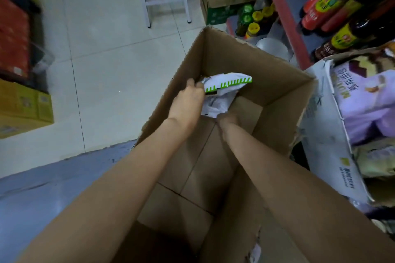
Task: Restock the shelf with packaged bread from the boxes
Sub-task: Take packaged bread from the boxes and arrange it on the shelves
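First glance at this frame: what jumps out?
Both bare hands reach deep into a tall brown cardboard box at centre: the left hand and right hand hold white plastic bread packets with green-striped edges. To the right, a white carton of purple snack bags sits below dark sauce bottles with yellow labels on the shelf.

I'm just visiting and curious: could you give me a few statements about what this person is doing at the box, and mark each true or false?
1. Both hands reach into the open cardboard box. True.
2. The left hand grips a white packet with green stripes. True.
3. The box is packed full. False: much of its bare bottom shows.
4. The right hand holds a bottle. False: it is at the packet; the bottles lie on the shelf.
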Tool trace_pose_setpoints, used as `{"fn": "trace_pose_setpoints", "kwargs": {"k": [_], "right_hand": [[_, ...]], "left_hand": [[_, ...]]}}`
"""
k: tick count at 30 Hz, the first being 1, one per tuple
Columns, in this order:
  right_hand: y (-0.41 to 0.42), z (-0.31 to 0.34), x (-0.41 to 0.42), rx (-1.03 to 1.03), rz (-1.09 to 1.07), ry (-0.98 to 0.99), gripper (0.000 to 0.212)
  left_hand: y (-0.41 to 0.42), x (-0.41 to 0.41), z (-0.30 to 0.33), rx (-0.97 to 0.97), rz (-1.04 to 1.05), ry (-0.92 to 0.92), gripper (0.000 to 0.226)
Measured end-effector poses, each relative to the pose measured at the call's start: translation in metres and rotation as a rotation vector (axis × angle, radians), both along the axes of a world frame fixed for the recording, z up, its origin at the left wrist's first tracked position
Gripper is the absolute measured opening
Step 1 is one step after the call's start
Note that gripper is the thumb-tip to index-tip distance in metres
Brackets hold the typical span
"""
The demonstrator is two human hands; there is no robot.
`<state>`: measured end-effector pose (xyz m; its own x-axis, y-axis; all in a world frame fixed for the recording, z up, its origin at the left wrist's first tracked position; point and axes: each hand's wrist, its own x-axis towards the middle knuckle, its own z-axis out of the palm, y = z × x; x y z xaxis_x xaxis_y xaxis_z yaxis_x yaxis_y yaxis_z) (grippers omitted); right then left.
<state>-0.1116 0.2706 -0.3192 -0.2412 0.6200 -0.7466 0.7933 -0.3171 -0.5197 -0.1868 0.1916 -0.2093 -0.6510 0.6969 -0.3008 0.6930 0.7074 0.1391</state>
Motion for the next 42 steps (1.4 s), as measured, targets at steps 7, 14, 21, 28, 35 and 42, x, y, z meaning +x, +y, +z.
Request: {"fn": "trace_pose_setpoints", "kwargs": {"k": [7,14,21,28,35,42], "right_hand": [[0.018,0.11,0.027,0.393,0.118,0.454,0.009],[0.026,0.229,0.091,0.503,0.038,0.702,0.035],[0.039,0.368,0.213,0.697,-0.209,0.903,0.036],[0.068,0.49,0.362,1.054,-0.396,0.879,0.02],[0.078,0.569,0.497,1.368,-0.682,0.64,0.025],[0.083,0.592,0.621,1.438,-1.071,0.59,0.033]], "left_hand": [[-0.002,0.009,0.054,0.173,0.097,0.045,0.028],[-0.009,0.048,0.144,0.412,0.192,0.112,0.025],[0.002,0.155,0.267,1.062,0.283,-0.265,0.017],[0.053,0.272,0.369,1.271,0.115,-0.597,0.05],[0.137,0.402,0.452,1.305,-0.263,-0.799,0.051],[0.189,0.518,0.486,1.282,-0.49,-0.824,0.028]]}}
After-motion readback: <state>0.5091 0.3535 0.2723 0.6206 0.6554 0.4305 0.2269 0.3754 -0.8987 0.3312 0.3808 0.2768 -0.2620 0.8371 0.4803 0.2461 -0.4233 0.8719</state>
